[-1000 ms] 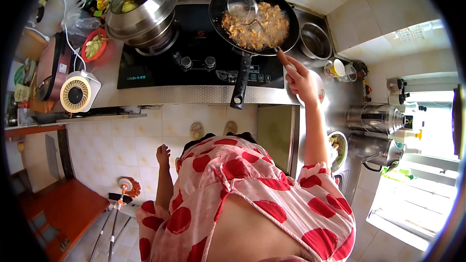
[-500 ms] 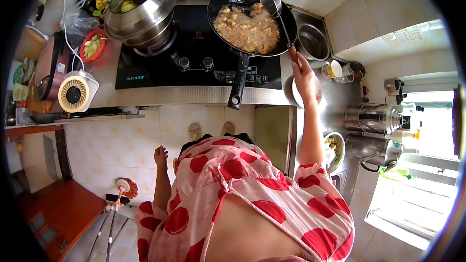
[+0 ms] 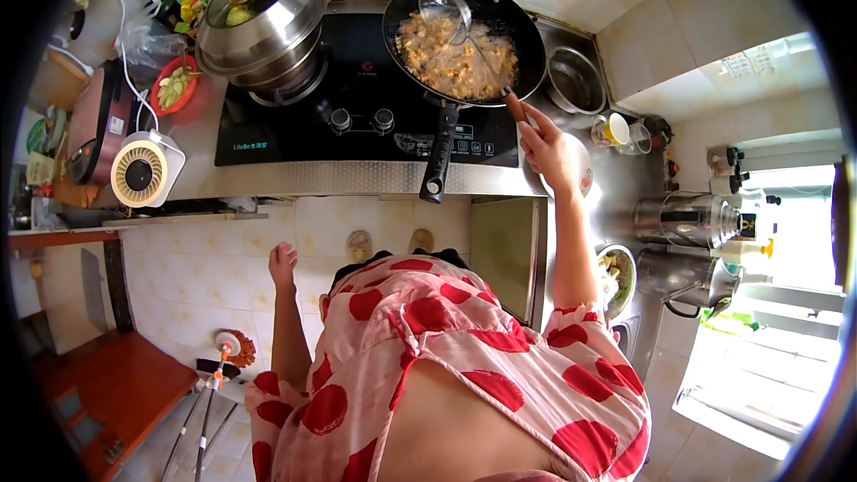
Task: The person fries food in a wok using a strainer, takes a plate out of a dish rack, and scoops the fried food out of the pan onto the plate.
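Note:
My right hand (image 3: 546,145) grips the wooden handle of a wire skimmer (image 3: 445,7). The skimmer's round mesh head is over the back left part of a black wok (image 3: 534,62). Browned pieces of food (image 3: 455,58) bubble in oil inside the wok; what they are I cannot make out. The wok's black handle (image 3: 437,156) points toward me, untouched. My left hand (image 3: 283,261) hangs over the floor to my left, its fingers loosely bent and apart with nothing in them.
A lidded steel pot (image 3: 259,36) stands on the cooktop (image 3: 357,89) left of the wok. A steel bowl (image 3: 576,80) and cups (image 3: 616,129) are at the right. A small fan (image 3: 143,170) and red basket (image 3: 189,94) sit left. A steel kettle (image 3: 683,219) stands near the window.
The skimmer head has swung from the wok's back right rim leftward over the food. My right hand has shifted slightly left and nearer. My left hand has risen and moved a little left.

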The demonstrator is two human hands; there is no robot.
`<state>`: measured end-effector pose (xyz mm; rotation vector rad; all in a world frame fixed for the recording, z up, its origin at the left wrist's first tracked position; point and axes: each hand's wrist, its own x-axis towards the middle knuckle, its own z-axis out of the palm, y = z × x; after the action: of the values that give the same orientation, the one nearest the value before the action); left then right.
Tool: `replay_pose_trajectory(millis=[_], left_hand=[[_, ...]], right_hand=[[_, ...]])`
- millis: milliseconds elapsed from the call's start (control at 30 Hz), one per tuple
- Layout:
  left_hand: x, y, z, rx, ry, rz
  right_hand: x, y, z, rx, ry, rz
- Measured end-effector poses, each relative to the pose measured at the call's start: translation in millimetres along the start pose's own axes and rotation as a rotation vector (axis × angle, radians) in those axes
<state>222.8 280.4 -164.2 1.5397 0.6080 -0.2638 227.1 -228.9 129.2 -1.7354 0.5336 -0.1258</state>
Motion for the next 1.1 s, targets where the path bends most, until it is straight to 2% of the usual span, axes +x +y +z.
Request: replay_pose_trajectory(millis=[67, 100, 233, 333, 467, 533, 600, 667, 733, 800, 933, 1100], left_hand=[[-4, -10, 0, 0.015, 0.01, -0.051], [-8, -15, 0, 0.033, 0.019, -0.07], [-22, -36, -12, 0.053, 0.038, -0.095], [-26, -51, -24, 0.096, 0.073, -0.141], [-27, -66, -38, 0.084, 0.102, -0.169], [-29, -71, -42, 0.093, 0.116, -0.17], [-30, -72, -43, 0.093, 0.1, -0.201], [-31, -71, -41, 0.096, 0.097, -0.197], [-33, -70, -38, 0.098, 0.096, -0.195], [-33, -69, -34, 0.1, 0.084, -0.192], [-29, -70, -30, 0.103, 0.071, -0.189], [-29, -61, -24, 0.102, 0.082, -0.164]], right_hand=[[8, 10, 1, -0.051, 0.022, 0.007], [8, 10, -1, 0.025, 0.032, 0.08], [0, 11, 0, 0.036, 0.066, 0.059], [0, 19, -4, 0.003, 0.011, 0.058], [0, 30, -28, -0.498, 0.288, -0.306], [1, 23, -34, -0.549, 0.361, -0.553], [-9, 22, -42, -0.609, 0.365, -0.497], [-10, 34, -53, -0.686, 0.261, -0.229], [-27, 22, -47, -0.078, 0.095, 0.147], [-35, 18, -46, 0.305, -0.036, 0.246], [-47, 9, -37, 0.351, -0.079, 0.22], [-55, -5, -18, 0.049, -0.05, 0.079]])
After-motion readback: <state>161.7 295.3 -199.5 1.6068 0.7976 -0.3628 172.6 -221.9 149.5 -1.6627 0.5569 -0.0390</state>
